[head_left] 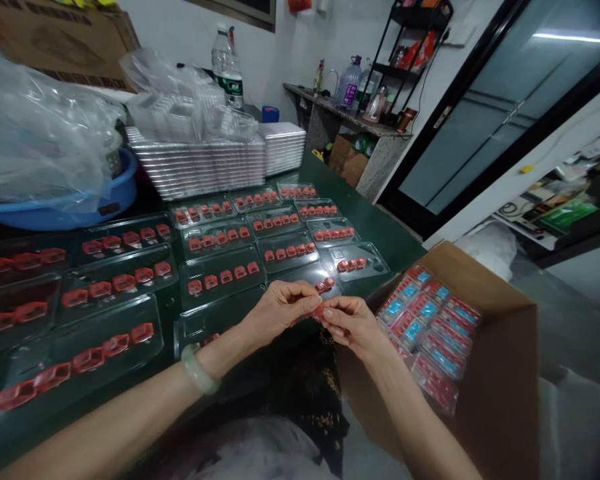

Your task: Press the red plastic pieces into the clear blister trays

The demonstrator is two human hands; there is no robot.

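Note:
My left hand (pixel 275 310) and my right hand (pixel 353 323) meet at the table's front edge, fingertips pinched together on a small red piece (pixel 317 312). A pale green bangle (pixel 199 370) circles my left wrist. Right behind the hands lies a clear plastic tray (pixel 313 275) with red pieces in it. Rows of similar clear trays (pixel 220 273) holding red pieces cover the dark green table (pixel 380 230).
An open cardboard box (pixel 485 347) at my right holds packed red-and-blue packets (pixel 430 327). Stacks of empty trays (pixel 205 167), a blue basin (pixel 55 210) with plastic bags and a water bottle (pixel 227 67) stand at the back. A glass door is at right.

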